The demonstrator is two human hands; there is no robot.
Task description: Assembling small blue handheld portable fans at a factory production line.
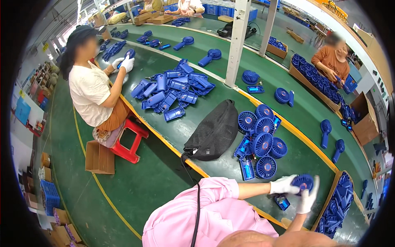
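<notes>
A round blue fan head (303, 181) is held between my two gloved hands at the lower right. My left hand (284, 185), in a white glove, closes on its left side. My right hand (307, 200), also gloved and slightly blurred, grips its right side with fingers raised along the rim. Below them on the green table lies a blue handle part (282, 202) with its inside showing. Left of my hands is a cluster of blue fan heads (262, 143), several with handle shells beside them. One opened handle (247, 169) shows a bright blue battery-like piece.
A black mesh bag (214, 131) lies on the table, beyond it a heap of blue handle shells (173, 86). A carton of blue parts (337, 201) stands at right. Fans lie along the green belt (267, 88) behind a white post (238, 45). Co-workers sit left and far right.
</notes>
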